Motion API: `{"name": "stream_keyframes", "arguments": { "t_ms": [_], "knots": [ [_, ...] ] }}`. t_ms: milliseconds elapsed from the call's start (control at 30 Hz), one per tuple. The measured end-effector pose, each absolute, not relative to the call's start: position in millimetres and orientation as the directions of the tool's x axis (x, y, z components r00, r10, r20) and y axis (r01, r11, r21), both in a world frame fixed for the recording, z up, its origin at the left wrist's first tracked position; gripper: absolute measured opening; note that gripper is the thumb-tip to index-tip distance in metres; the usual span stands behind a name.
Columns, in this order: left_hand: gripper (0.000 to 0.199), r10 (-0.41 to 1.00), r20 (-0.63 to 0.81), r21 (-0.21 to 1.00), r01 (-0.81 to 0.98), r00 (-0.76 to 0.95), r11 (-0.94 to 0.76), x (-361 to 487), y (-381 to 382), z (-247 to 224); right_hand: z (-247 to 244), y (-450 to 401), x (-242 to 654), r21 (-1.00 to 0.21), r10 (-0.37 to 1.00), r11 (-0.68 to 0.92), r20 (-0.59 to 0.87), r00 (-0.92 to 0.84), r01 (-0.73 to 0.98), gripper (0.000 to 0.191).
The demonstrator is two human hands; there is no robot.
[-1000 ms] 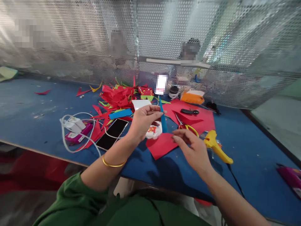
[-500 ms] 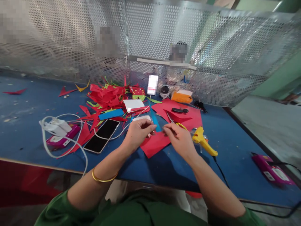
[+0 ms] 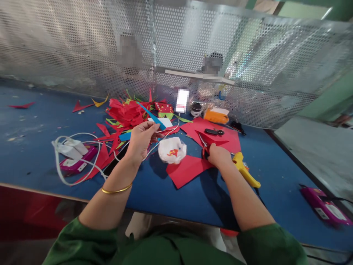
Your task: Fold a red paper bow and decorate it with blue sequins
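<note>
My left hand (image 3: 143,141) pinches a strip of blue paper (image 3: 154,118) between thumb and fingers, its long end slanting up and left over the red scraps. My right hand (image 3: 219,156) is closed around the dark red and black handles of the scissors (image 3: 203,141), whose blades point up and left. A sheet of red paper (image 3: 186,172) lies flat on the table below and left of that hand. Between my hands sits a small clear bowl lined with white (image 3: 172,150), with tiny red and yellow bits in it.
Red paper scraps (image 3: 125,114) are heaped at the back left. A white cable (image 3: 59,165) loops near a purple power box (image 3: 75,165). The yellow glue gun (image 3: 245,171) lies right of my right hand. A lit phone (image 3: 182,101) leans against the perforated metal screen (image 3: 190,40).
My hands have moved apart. The left has carried the blue strip up and left, while the right has let go of it and taken hold of the scissors. The white-lined bowl is now uncovered.
</note>
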State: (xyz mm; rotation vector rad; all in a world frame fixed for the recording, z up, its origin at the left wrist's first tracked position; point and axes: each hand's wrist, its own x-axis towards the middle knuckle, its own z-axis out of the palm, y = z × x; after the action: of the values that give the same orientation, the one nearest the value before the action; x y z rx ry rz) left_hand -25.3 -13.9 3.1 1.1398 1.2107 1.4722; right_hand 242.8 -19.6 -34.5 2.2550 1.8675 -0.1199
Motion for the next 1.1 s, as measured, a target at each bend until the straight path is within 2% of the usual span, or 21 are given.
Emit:
{"name": "stream_keyframes", "arguments": {
  "t_ms": [67, 100, 200, 267, 400, 533, 667, 833, 1000, 1100],
  "knots": [
    [0.019, 0.966, 0.177, 0.974, 0.176, -0.188, -0.144, -43, -5, -1, -36, -22, 243, 0.128, 0.966, -0.166, -0.180, 0.187, 0.978, 0.036],
    [0.019, 0.964, 0.213, 0.914, 0.381, -0.160, -0.139, -51, 2, -2, -37, -23, 243, 0.135, 0.969, -0.160, -0.168, 0.182, 0.978, 0.034],
    [0.013, 0.968, 0.203, 0.821, 0.564, -0.148, -0.086, -75, 25, -3, -42, -26, 242, 0.153, 0.977, -0.138, -0.140, 0.160, 0.978, 0.030],
    [0.012, 0.983, 0.148, 0.740, 0.671, -0.109, -0.037, -88, 40, -3, -45, -27, 242, 0.159, 0.981, -0.128, -0.122, 0.148, 0.979, 0.028],
    [0.017, 0.981, 0.096, 0.497, 0.862, -0.166, 0.098, -112, 61, -2, -49, -29, 243, 0.150, 0.984, -0.137, -0.089, 0.152, 0.979, 0.027],
    [0.013, 0.970, -0.004, 0.243, 0.941, -0.241, 0.235, -128, 65, -7, -47, -27, 248, 0.103, 0.980, -0.174, -0.075, 0.182, 0.979, 0.033],
    [0.026, 0.969, -0.084, 0.107, 0.964, -0.233, 0.242, -133, 66, -13, -43, -23, 257, 0.058, 0.977, -0.193, -0.085, 0.197, 0.980, 0.039],
    [0.031, 0.975, -0.065, 0.069, 0.973, -0.215, 0.219, -135, 68, -15, -44, -23, 256, 0.041, 0.981, -0.167, -0.089, 0.170, 0.985, 0.036],
    [0.020, 0.974, 0.127, 0.165, 0.972, -0.189, 0.167, -135, 60, -7, -44, -32, 231, 0.093, 0.990, -0.139, -0.016, 0.141, 0.986, 0.024],
    [0.024, 0.942, 0.271, 0.259, 0.957, -0.198, 0.126, -130, 48, 5, -34, -42, 213, 0.123, 0.994, -0.100, 0.044, 0.096, 0.987, 0.030]
  ]
}}
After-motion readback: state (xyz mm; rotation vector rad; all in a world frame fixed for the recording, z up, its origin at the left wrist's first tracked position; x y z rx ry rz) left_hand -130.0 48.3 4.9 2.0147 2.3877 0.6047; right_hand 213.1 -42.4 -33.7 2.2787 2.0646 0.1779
